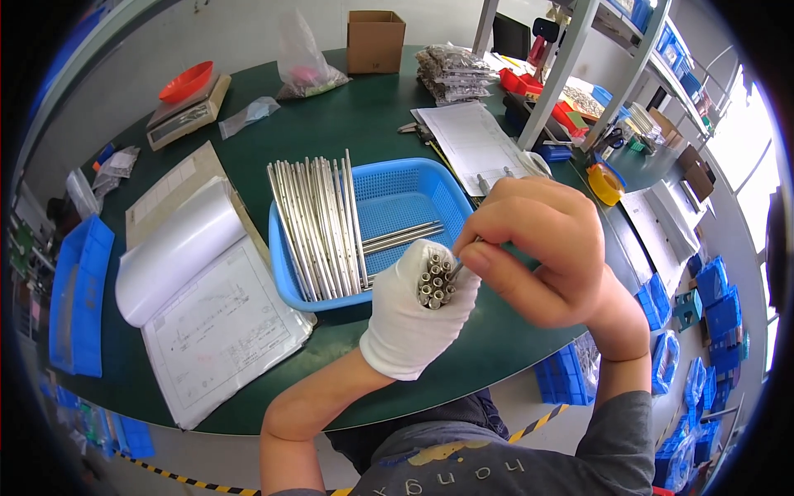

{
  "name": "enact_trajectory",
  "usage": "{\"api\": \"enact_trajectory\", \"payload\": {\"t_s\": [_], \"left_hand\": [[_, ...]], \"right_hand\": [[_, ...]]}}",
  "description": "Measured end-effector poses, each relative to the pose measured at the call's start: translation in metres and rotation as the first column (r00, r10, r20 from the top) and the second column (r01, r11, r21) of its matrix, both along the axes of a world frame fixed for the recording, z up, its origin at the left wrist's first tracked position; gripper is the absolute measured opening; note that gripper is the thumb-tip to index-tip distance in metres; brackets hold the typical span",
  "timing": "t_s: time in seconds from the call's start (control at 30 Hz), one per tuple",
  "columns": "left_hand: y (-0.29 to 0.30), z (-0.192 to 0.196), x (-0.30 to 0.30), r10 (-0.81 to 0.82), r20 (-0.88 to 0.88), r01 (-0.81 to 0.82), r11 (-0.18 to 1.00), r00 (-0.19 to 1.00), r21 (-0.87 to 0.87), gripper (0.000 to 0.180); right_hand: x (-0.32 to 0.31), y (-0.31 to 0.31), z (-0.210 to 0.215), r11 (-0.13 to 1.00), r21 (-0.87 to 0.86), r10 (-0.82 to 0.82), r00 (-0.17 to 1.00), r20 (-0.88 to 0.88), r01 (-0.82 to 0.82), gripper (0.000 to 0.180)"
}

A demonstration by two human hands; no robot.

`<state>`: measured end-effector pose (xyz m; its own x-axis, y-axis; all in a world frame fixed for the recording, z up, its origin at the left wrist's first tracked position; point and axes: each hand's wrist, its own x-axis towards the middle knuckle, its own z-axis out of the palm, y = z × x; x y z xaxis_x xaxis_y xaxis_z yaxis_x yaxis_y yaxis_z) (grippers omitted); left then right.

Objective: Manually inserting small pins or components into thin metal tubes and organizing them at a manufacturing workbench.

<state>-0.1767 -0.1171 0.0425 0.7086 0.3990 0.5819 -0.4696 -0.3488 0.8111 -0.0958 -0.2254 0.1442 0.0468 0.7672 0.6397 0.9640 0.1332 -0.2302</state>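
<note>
My left hand [413, 326], in a white glove, is wrapped round a bundle of thin metal tubes [435, 285], their open ends facing up. Just right of the bundle, my bare right hand [542, 252] is closed in a pinch on a thin metal piece. That piece's lower end meets the tube ends at the bundle's edge; my fingers hide most of it, so its kind is unclear. Behind my left hand sits a blue perforated basket [397, 186]. Many long metal rods [318, 227] lean across its left side, and a few more lie flat inside.
Left of the basket lies an open folder of drawings [240, 331]. A scale with a red dish [186, 91], a plastic bag [306, 70], a cardboard box [376, 41] and stacked bagged parts [453, 73] stand at the back. A metal shelf post [558, 78] rises at right, beside paper sheets [471, 136].
</note>
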Motion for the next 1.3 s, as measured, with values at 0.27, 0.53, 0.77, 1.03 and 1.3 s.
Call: {"api": "enact_trajectory", "payload": {"t_s": [0.27,0.53,0.77,1.03,1.3], "left_hand": [[0.001,-0.002,0.002,-0.037,0.004,0.037,0.997,0.999,-0.062,0.018],[0.001,-0.002,0.002,-0.003,-0.038,0.003,1.0,0.999,0.005,0.016],[0.002,0.001,0.002,0.015,-0.042,-0.017,0.999,0.999,-0.032,0.018],[0.002,-0.002,0.0,-0.053,-0.025,0.051,0.995,0.998,-0.081,0.017],[0.004,-0.005,0.001,-0.062,-0.05,0.058,0.995,0.997,-0.081,0.016]], "right_hand": [[0.004,0.004,-0.007,1.0,0.01,0.027,0.996,-0.087,-0.027,0.005],[0.003,0.004,-0.008,0.998,0.052,0.021,0.999,-0.047,-0.019,0.01],[-0.007,0.0,0.011,0.999,0.039,-0.018,0.997,-0.07,0.021,0.007],[-0.007,-0.001,0.0,1.0,0.002,0.025,0.995,-0.101,-0.025,0.005],[-0.01,0.007,0.002,0.999,0.03,0.045,0.998,-0.049,-0.044,0.006]]}}
